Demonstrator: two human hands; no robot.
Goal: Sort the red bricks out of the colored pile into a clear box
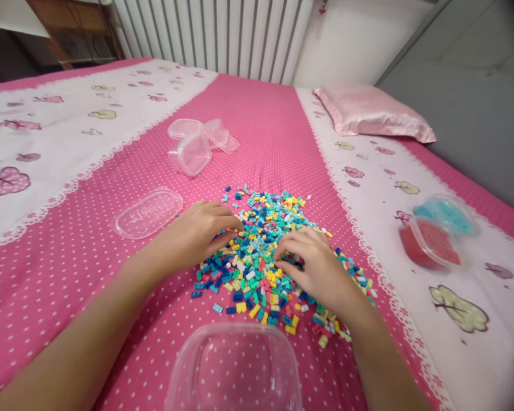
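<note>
A loose pile of small toy building bricks point(257, 274) in blue, teal, yellow, red, white and green lies on the pink dotted bedspread. At its left side, my left hand point(205, 231) reaches in with fingers curled and the thumb tip close to them. My right hand point(312, 262) bends over the right part of the pile, index finger and thumb nearly meeting. Anything between the fingertips of either hand is too small to make out. Close to me, in front of the pile, stands a clear plastic container point(235, 365) with no bricks visible inside.
A clear lid point(148, 213) lies left of the pile. Several clear tubs and lids point(195, 151) are heaped farther back. On the right are a container of red bricks point(428, 242) and one of light-blue bricks point(448, 216). A pink pillow point(372, 111) rests near the wall.
</note>
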